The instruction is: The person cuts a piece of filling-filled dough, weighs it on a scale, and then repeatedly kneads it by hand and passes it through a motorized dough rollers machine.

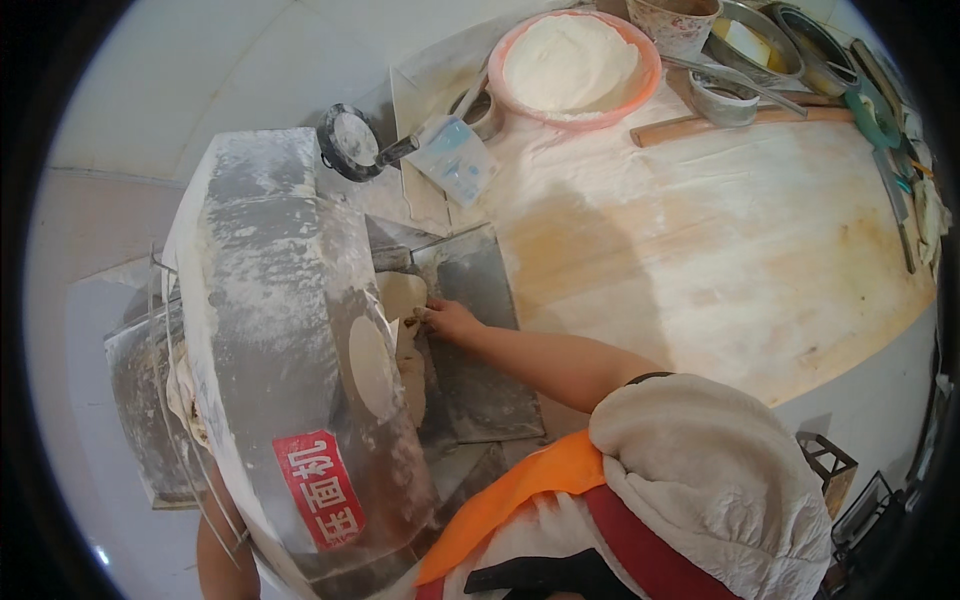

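Two bare arms of mine reach to a metal machine (pixel 265 260), a bulky, flour-dusted housing left of the frame's centre. Near the centre, my right hand (pixel 450 320) is mostly closed, its fingers bent and drawn together at the edge of a dough piece (pixel 402 292); whether they pinch it or merely touch it, I cannot tell. The dough lies beside the housing's right flank, pale, matt and soft-edged, with more of it showing below my fingers. At lower left, my left forearm (pixel 225 560) passes behind thin wire bars (pixel 165 370); my left hand is hidden, so I cannot tell how far it is open or what it holds. Behind those bars shows an uneven, pale mass (pixel 180 390), partly covered. The housing is dull grey, streaked with white powder, and bears a red rectangular label (pixel 320 490) towards the bottom. Right of the dough lies a dark, flat metal plate (pixel 475 270), smooth and straight-edged. At upper centre, a round pink basin (pixel 582 123) contains heaped, fine white flour (pixel 565 60); the right half is occupied by a broad wooden board (pixel 740 260), yellowish and thinly floured.
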### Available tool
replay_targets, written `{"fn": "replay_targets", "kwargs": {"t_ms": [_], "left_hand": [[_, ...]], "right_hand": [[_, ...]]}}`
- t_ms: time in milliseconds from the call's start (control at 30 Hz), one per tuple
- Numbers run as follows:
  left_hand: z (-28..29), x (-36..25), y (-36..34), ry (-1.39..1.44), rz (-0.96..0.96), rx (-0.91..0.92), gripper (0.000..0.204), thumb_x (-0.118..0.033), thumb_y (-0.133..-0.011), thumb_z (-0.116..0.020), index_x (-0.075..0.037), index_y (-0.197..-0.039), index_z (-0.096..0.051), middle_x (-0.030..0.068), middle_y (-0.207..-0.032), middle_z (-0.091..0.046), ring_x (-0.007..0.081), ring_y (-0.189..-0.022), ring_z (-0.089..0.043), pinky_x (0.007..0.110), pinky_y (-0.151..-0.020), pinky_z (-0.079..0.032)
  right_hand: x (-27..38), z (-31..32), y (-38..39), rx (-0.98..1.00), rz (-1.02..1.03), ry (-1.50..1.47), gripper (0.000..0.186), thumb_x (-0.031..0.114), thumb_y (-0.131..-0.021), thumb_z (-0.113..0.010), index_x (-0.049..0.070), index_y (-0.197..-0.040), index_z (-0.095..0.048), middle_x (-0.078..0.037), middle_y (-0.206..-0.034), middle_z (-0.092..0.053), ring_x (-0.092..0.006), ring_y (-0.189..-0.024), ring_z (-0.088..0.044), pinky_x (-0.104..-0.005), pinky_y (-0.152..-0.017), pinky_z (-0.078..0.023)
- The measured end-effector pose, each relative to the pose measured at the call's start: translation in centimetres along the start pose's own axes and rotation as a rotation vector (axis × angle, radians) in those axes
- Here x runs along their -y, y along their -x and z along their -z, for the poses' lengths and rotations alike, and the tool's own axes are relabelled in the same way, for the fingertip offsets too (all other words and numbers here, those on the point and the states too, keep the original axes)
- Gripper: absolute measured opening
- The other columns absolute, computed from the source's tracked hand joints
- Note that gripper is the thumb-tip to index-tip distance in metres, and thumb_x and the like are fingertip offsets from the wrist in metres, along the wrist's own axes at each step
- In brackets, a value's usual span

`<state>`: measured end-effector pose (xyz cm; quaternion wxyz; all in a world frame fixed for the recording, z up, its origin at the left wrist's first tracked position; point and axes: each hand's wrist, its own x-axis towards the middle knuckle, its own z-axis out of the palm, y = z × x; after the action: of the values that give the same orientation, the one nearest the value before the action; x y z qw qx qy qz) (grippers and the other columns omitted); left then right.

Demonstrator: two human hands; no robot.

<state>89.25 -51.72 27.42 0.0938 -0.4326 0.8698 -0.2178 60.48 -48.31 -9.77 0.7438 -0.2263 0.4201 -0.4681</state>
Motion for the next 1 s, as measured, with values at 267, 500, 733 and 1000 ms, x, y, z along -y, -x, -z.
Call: {"fn": "replay_targets", "kwargs": {"t_ms": [267,500,733,1000], "left_hand": [[-0.2,-0.4,-0.6,-0.024,-0.02,0.019,0.061,-0.027,-0.097,-0.046,-0.009,-0.152,-0.026,0.0129,-0.157,-0.028,0.0283,-0.146,-0.022,0.043,-0.119,-0.011],[0.5,1.2,-1.9,-0.1,-0.026,0.039,0.06,-0.023,-0.096,-0.048,-0.01,-0.152,-0.028,0.0134,-0.157,-0.028,0.0287,-0.146,-0.022,0.044,-0.119,-0.011],[1.1,1.4,-1.2,-0.171,-0.023,0.042,0.06,-0.019,-0.095,-0.049,-0.01,-0.151,-0.03,0.014,-0.156,-0.029,0.0291,-0.147,-0.021,0.044,-0.119,-0.012],[5.4,0.5,0.0,-0.233,0.143,-0.126,0.059,-0.015,-0.094,-0.051,-0.011,-0.15,-0.033,0.0146,-0.156,-0.029,0.0295,-0.147,-0.021,0.044,-0.119,-0.012]], "right_hand": [[1.5,-1.2,2.4,-0.145,0.152,0.076,0.048,0.022,-0.079,-0.073,-0.002,-0.118,-0.059,-0.011,-0.106,-0.067,-0.0242,-0.095,-0.064,-0.0381,-0.083,-0.051],[1.5,-1.3,2.1,-0.384,0.101,0.255,0.042,0.019,-0.077,-0.073,-0.003,-0.11,-0.059,-0.019,-0.101,-0.07,-0.0341,-0.093,-0.067,-0.0411,-0.082,-0.052],[0.8,-1.9,3.2,-0.523,0.189,0.273,0.032,0.016,-0.083,-0.066,0.0,-0.11,-0.06,-0.022,-0.099,-0.068,-0.0384,-0.098,-0.065,-0.044,-0.083,-0.05],[1.8,2.5,5.9,-0.603,0.238,0.306,0.024,0.014,-0.084,-0.064,0.0,-0.102,-0.058,-0.024,-0.092,-0.066,-0.0415,-0.089,-0.063,-0.0448,-0.079,-0.049]]}}
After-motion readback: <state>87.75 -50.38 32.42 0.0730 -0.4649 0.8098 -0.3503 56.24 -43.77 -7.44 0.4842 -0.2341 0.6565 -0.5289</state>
